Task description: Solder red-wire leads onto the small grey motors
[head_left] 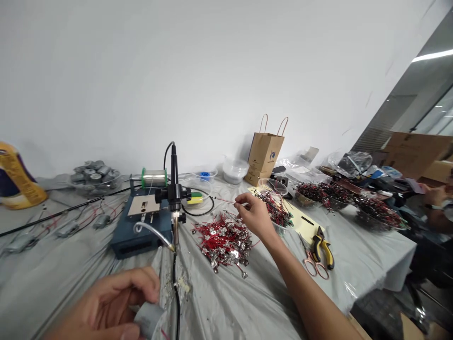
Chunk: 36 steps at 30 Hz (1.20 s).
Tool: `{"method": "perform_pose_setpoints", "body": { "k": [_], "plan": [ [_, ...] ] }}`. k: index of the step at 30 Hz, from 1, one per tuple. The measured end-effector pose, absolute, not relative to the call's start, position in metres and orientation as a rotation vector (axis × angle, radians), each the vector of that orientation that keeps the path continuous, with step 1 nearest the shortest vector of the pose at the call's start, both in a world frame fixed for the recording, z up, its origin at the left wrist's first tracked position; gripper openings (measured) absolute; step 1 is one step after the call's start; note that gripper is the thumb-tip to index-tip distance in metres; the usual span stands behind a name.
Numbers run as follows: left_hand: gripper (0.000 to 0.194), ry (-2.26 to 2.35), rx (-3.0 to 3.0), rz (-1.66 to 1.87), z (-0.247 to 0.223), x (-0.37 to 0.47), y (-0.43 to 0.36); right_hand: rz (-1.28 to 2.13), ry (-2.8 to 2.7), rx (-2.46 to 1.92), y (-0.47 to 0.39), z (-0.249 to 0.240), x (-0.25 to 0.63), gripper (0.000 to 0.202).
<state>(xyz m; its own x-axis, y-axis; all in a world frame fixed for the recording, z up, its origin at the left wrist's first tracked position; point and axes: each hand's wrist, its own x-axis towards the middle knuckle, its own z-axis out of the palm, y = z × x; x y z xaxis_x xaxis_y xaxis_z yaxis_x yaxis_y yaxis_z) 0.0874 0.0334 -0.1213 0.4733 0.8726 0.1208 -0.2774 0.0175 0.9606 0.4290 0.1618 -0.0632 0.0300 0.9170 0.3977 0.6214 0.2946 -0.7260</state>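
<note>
My left hand [116, 302] is closed around a small grey cylindrical motor [150, 318] at the bottom of the view; a short red wire shows beside the motor. Above a pile of red wires with metal tabs [226, 241], the fingers of my right hand [251, 212] pinch a thin red wire [226, 200] that points left. To the left of the pile is a soldering station [141, 226] with a solder spool [154, 177] and an upright soldering iron [174, 189]. The iron's tip points down at the black cable.
Motors fill a clear bowl [95, 177] at the back left; several wired motors [67, 229] lie nearer. Scissors [314, 267], pliers [322, 248] and bowls of wires [377, 212] are to the right. A paper bag [265, 158] stands by the wall. Another person's hand [433, 194] shows far right.
</note>
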Motion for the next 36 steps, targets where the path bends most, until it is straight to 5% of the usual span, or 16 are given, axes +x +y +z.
{"method": "perform_pose_setpoints", "body": {
  "k": [11, 27, 36],
  "plan": [
    [0.033, 0.447, 1.304, 0.747, -0.093, 0.095, 0.026, 0.690, -1.674, -1.348, 0.159, -0.063, 0.419, 0.027],
    [0.033, 0.471, 1.256, 0.688, -0.088, 0.097, 0.023, 0.005, -1.927, -1.154, 0.157, -0.069, 0.413, 0.016],
    [0.033, 0.481, 1.267, 0.674, -0.089, 0.097, 0.025, 0.165, -1.884, -1.158, 0.156, -0.076, 0.410, 0.019]
  ]
}}
